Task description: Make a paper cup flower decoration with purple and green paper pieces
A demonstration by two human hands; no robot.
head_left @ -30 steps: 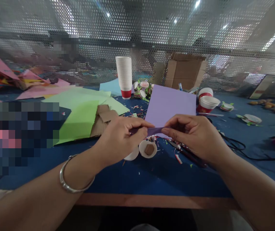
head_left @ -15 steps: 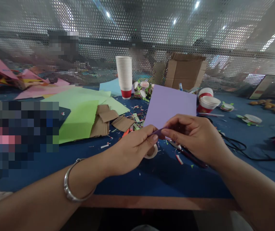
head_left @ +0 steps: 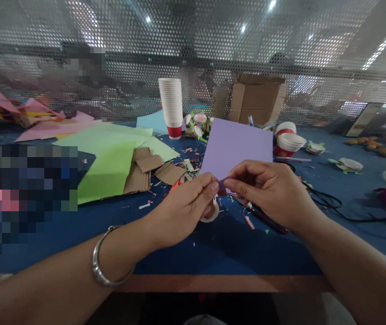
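The left hand (head_left: 186, 210) and right hand (head_left: 270, 192) pinched a small, thin purple paper piece (head_left: 222, 183) between them, near a round-rimmed white cup (head_left: 210, 219), partly hidden; beyond were a smooth purple sheet (head_left: 238, 142), a ribbed stack of cups (head_left: 170, 106), then perforated metal screening (head_left: 206, 43)

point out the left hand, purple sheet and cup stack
left hand (head_left: 183, 211): head view, back of the hand
purple sheet (head_left: 236, 143): head view, middle of its face
cup stack (head_left: 172, 106): head view, white side
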